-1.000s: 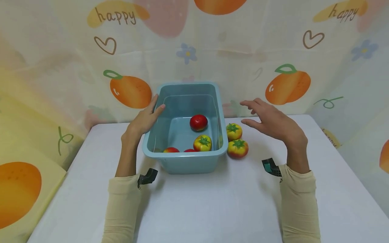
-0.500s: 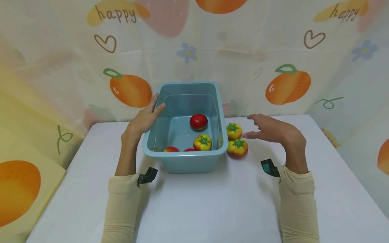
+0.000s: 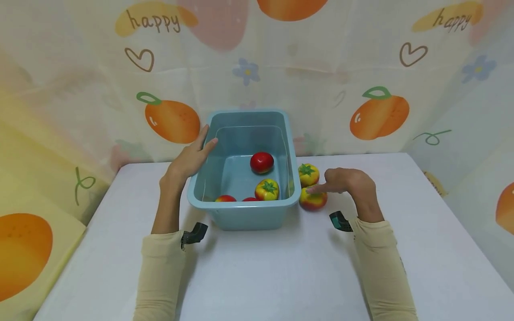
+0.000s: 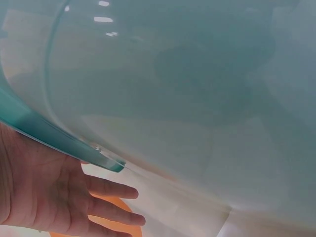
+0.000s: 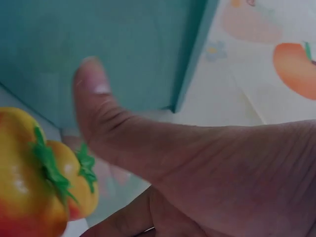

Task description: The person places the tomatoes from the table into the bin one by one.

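My left hand [image 3: 186,161] rests at the left rim of a blue-grey plastic tub [image 3: 249,218], thumb over the edge. In the left wrist view its fingers [image 4: 116,212] stretch straight along the outside, below the rim. Right of the tub sit two yellow-red tomatoes with green star-shaped tops, a front tomato [image 3: 313,204] and a back tomato [image 3: 308,171]. My right hand [image 3: 347,180] is beside them, its thumb overlapping the front tomato in the head view. In the right wrist view the thumb [image 5: 94,94] extends apart from the other fingers, which are mostly hidden.
Inside the tub lie a dark red fruit [image 3: 262,162], a yellow-red tomato [image 3: 267,191] and other red fruits [image 3: 225,198] partly hidden by the front wall. The white table [image 3: 257,276] ends at a fruit-printed cloth [image 3: 313,89] behind the tub.
My right hand has come down and to the left, from above the table to the front tomato. The left hand, tub and fruits have stayed in place.
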{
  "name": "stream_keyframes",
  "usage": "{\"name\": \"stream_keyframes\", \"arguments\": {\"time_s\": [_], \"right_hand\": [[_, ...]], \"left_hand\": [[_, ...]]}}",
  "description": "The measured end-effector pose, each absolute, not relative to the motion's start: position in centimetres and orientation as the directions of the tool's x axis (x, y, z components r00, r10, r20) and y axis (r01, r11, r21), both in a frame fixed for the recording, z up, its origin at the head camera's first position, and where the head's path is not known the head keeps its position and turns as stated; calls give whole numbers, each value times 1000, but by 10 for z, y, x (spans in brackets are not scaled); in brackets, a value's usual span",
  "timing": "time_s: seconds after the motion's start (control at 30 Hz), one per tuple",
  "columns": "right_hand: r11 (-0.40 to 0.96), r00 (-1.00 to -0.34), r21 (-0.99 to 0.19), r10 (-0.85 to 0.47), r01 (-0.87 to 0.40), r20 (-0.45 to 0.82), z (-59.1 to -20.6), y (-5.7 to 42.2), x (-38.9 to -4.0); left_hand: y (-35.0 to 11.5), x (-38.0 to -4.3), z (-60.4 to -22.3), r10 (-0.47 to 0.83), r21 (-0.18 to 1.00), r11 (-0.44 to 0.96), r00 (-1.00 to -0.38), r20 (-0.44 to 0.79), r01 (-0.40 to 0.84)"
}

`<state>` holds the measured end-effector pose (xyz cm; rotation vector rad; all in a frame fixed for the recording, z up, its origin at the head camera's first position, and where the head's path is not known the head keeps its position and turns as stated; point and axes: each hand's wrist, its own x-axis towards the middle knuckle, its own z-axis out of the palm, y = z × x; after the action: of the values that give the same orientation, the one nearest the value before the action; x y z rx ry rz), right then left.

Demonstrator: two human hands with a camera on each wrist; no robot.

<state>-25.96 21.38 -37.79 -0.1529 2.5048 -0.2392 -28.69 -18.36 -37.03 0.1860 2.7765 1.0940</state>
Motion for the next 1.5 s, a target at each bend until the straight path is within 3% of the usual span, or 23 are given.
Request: {"name": "stream_keyframes", "arguments": {"time_s": [0.53,1.0,1.27,1.5], "right_hand": [[982,-743,-181,-80,57,-664,-398,195,-272],[986,-721,-160,-73,53,-689,-401,193,-272],[988,-741,-155,-99,7,-664,-393,198,-270],[980,-801,-200,-133,-16,-584,-372,215,-258]], "left_hand": [[-180,-285,-369,169,680,731,-981,-97,58],[-182,-288,-369,185,678,730,-979,-84,80],[-185,-286,-369,173,679,732,-980,-102,59],[-184,-287,-371,173,686,724,-981,-86,67]]}}
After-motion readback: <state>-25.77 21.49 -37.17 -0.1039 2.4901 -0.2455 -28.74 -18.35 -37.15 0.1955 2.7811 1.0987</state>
